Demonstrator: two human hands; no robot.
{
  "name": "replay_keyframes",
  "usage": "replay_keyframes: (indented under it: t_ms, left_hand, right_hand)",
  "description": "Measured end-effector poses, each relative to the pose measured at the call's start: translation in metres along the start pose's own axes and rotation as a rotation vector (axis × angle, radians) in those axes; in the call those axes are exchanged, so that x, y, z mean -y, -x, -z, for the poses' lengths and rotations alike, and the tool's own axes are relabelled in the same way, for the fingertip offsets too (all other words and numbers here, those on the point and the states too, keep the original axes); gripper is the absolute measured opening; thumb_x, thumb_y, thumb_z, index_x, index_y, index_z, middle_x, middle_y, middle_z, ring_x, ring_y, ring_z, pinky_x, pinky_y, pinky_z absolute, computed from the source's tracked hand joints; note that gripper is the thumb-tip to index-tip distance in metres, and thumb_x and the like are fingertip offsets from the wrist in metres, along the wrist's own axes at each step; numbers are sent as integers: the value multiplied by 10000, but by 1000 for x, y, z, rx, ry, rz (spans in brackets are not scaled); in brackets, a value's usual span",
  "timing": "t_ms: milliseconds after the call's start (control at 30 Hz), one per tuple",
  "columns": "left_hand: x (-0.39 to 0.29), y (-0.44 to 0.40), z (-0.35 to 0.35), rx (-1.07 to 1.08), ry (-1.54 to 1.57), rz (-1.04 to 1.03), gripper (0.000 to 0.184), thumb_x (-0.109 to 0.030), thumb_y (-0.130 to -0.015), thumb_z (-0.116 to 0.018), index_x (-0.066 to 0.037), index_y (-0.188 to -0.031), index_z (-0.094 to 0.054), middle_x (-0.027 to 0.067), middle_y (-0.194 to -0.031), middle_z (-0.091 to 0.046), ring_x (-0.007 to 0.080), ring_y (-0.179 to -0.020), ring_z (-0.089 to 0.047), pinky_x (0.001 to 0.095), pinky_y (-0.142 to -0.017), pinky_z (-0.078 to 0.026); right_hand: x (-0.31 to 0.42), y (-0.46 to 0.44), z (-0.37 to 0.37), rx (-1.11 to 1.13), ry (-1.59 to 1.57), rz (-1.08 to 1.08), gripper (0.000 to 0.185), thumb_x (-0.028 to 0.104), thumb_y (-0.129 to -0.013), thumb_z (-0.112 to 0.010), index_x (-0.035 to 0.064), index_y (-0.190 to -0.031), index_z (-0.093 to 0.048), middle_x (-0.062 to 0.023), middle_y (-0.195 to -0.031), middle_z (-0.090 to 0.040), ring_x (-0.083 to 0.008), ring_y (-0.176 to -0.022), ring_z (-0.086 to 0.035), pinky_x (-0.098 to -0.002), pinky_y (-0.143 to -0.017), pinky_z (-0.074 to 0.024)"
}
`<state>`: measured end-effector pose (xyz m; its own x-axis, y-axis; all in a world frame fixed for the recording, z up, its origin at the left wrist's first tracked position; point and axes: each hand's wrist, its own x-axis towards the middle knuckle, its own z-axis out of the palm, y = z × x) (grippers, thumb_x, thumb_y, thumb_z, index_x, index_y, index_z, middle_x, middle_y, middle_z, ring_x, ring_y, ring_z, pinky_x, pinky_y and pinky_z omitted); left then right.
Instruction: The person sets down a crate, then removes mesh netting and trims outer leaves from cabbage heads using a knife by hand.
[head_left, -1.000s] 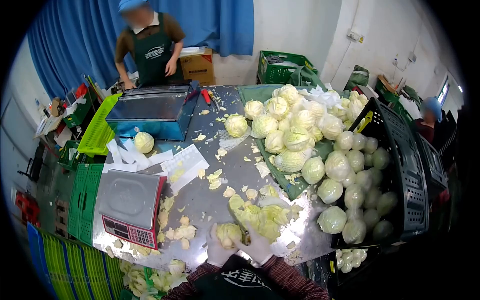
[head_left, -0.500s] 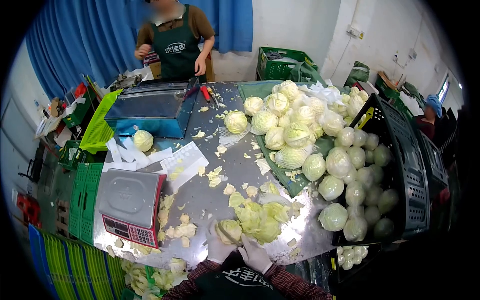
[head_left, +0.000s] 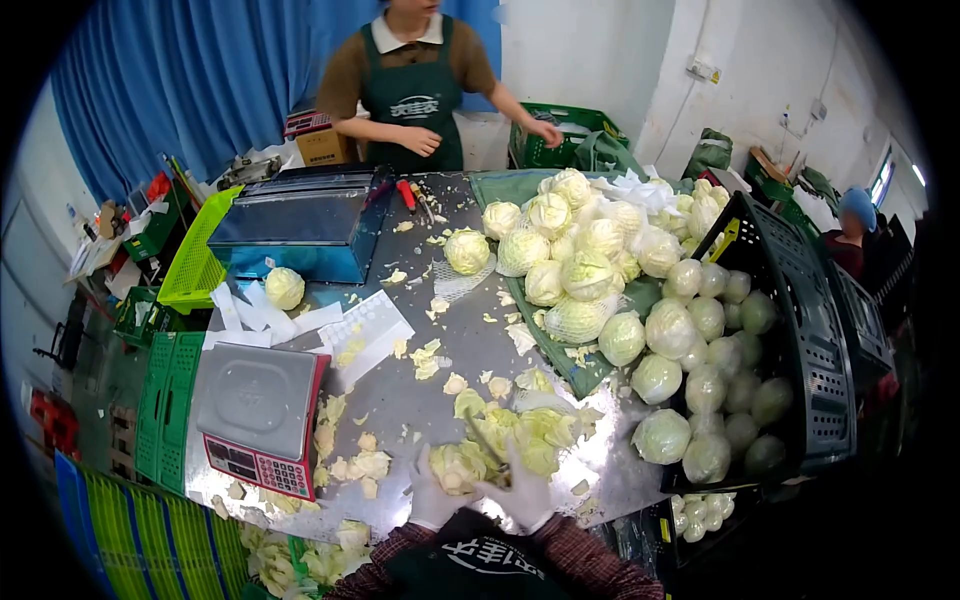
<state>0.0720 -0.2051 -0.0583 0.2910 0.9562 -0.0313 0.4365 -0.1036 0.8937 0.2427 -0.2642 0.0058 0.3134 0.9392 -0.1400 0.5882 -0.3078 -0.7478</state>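
My gloved left hand (head_left: 432,498) is wrapped round the side of a cabbage (head_left: 455,466) at the near table edge. In my gloved right hand (head_left: 523,492) is a knife, its grey blade (head_left: 486,442) pointing up and away over the cabbage's right side. The handle is hidden by my fingers. Just beyond lie loose cabbage leaves (head_left: 545,432), piled and pale green. Trimmed stem pieces (head_left: 366,464) are scattered to the left of my hands.
A scale (head_left: 255,400) stands at left, with a blue-sided wrapping machine (head_left: 290,245) behind. Heaped cabbages (head_left: 585,272) lie on green cloth at right, beside a dark crate (head_left: 830,380) of wrapped ones. A person in a green apron (head_left: 410,100) stands across the table (head_left: 445,330).
The knife has swung from lying across the cabbage to pointing up and away, and my right hand has turned and opened out slightly. The person opposite has moved right, one arm reaching toward the green crate.
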Motion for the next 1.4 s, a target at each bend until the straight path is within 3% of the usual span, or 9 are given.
replay_keyframes:
  t_ms: [167, 333, 467, 533, 767, 967, 1067, 1133, 1400]
  left_hand:
    - [-2, 1, 10, 23, -180, -95, 1174, -231, -506, -926, 23, -1395, -201, 213, -1322, -363, 306, -1212, -437, 379, -1029, -393]
    - [1, -12, 20, 32, 273, 24, 1151, -211, -527, -913, 46, -1392, -198, 194, -1329, -370, 294, -1222, -424, 377, -1041, -382]
    - [-13, -17, 12, -92, 387, 1, 1150, -290, -523, -915, 60, -1380, -232, 223, -1280, -432, 312, -1219, -440, 404, -1028, -390]
    - [-10, -18, 2, -99, -44, -64, 1111, -281, -527, -904, 58, -1375, -271, 220, -1310, -420, 345, -1234, -421, 406, -1035, -378]
    - [-10, -22, -11, -84, -299, -91, 1116, -372, -508, -877, 42, -1363, -291, 226, -1278, -447, 391, -1185, -428, 458, -970, -418]
    - [-1, -20, -17, -74, -279, -115, 1086, -360, -506, -883, 43, -1339, -314, 222, -1266, -442, 395, -1194, -412, 464, -986, -390]
    - [-17, -3, -10, -64, -209, -161, 1054, -287, -507, -892, 46, -1326, -317, 242, -1299, -399, 405, -1184, -410, 479, -1009, -360]
    - [2, -4, -13, -91, -157, -187, 1070, -279, -503, -898, 54, -1328, -305, 245, -1280, -405, 403, -1173, -426, 460, -1000, -379]
    - [-3, 2, -12, -150, -187, -220, 1102, -243, -493, -900, 49, -1353, -276, 240, -1266, -408, 388, -1165, -447, 423, -991, -405]
  right_hand:
    - [-41, -33, -52, -70, -67, 22, 597, 464, -781, -660, 101, -1242, -552, -189, -791, -653, -347, -685, -641, -417, -641, -508]
    - [-69, -42, -18, -164, 231, -147, 365, 318, -821, -621, 89, -1104, -597, -163, -760, -651, -355, -683, -633, -435, -623, -492]
    - [-24, 3, 12, -231, 167, 94, 339, 361, -859, -621, 75, -1040, -601, -145, -748, -636, -334, -658, -621, -426, -591, -477]
    - [-20, 21, 7, 40, 302, 137, 265, 333, -893, -589, 78, -966, -599, -129, -746, -624, -307, -658, -616, -408, -560, -472]
    - [-31, 33, -28, -83, 325, 333, 228, 328, -897, -578, 107, -844, -566, -95, -672, -589, -296, -581, -596, -403, -500, -465]
    - [-26, 18, -23, 10, 394, 151, 270, 343, -913, -562, 77, -936, -601, -142, -711, -616, -339, -641, -615, -424, -552, -483]
    - [-43, -29, 1, -206, 266, -160, 289, 330, -917, -569, 48, -968, -609, -157, -716, -623, -310, -600, -606, -406, -560, -475]
    - [-44, -46, 16, -72, -164, -213, 316, 297, -899, -606, 17, -1046, -614, -156, -774, -631, -250, -616, -585, -363, -596, -473]
    - [-18, -14, -36, -46, -188, 118, 379, 261, -804, -675, 53, -1118, -637, -136, -1019, -622, -313, -877, -630, -353, -779, -508]
